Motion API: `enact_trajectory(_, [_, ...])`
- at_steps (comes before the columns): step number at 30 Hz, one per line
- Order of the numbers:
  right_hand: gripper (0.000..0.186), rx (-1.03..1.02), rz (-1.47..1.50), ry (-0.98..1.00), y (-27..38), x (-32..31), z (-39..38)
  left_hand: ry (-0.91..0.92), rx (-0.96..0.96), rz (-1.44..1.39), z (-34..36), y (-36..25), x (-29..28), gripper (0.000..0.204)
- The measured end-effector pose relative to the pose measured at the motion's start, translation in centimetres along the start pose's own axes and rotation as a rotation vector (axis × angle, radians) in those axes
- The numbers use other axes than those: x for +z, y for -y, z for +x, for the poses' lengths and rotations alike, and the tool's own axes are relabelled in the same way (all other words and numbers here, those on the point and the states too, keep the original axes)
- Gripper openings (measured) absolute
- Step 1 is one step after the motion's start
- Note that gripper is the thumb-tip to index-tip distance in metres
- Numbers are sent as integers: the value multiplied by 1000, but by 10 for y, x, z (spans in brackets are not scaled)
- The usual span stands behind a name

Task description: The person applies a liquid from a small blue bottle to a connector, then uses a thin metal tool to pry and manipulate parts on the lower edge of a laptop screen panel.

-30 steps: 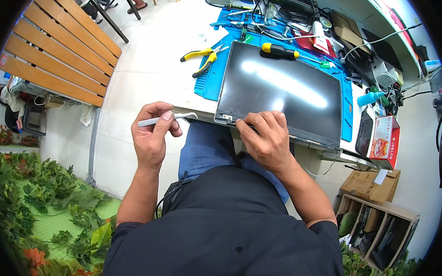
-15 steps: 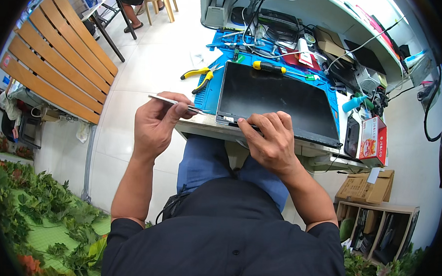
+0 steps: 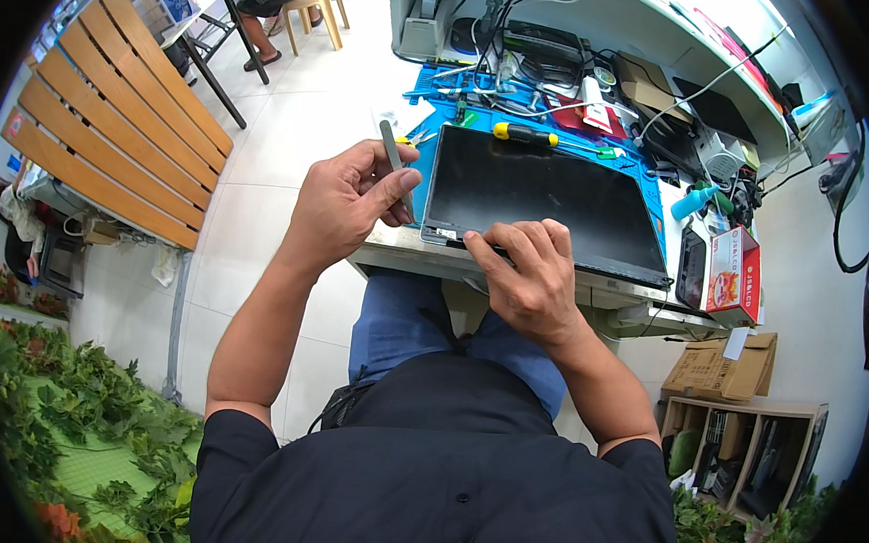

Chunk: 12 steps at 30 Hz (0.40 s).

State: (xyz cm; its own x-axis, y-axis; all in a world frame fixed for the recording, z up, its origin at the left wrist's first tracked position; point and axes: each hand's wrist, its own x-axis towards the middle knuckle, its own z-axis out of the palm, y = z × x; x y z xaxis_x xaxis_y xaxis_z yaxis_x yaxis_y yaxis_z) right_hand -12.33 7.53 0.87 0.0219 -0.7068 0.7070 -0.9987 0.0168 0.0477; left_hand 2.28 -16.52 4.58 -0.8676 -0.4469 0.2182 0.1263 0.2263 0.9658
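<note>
A pair of metal tweezers [image 3: 391,145] is gripped in my left hand [image 3: 344,208], held nearly upright beside the left edge of a dark laptop screen [image 3: 547,194]. My right hand [image 3: 535,282] is closed at the screen's lower edge, thumb and fingers on the dark strip there near the left corner; what lies under the fingertips is hidden. The screen lies face up on a blue work mat [image 3: 426,99]. Across its top edge rests a yellow and black screwdriver [image 3: 525,134]. Yellow-handled pliers [image 3: 414,139] lie mostly hidden behind my left hand.
Tools, cables and small parts crowd the bench behind the screen. To the right stand a blue bottle [image 3: 694,202] and a red and white box [image 3: 734,274]. A slatted wooden bench [image 3: 118,117] is at the left. People sit at a table [image 3: 207,9] far left.
My left hand has moved right and up toward the screen, turning the tweezers from nearly level to upright. It now covers most of the pliers. My right hand stays at the lower edge.
</note>
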Motion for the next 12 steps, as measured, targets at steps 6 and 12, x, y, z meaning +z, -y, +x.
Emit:
enact_trajectory(6, [39,1,-2,-21,-1,0,2,0,25,84,5,-2,6,36])
enact_trajectory(12, [40,6,-3,-32,-2,2,0,14,42,177,9,-8,10,34])
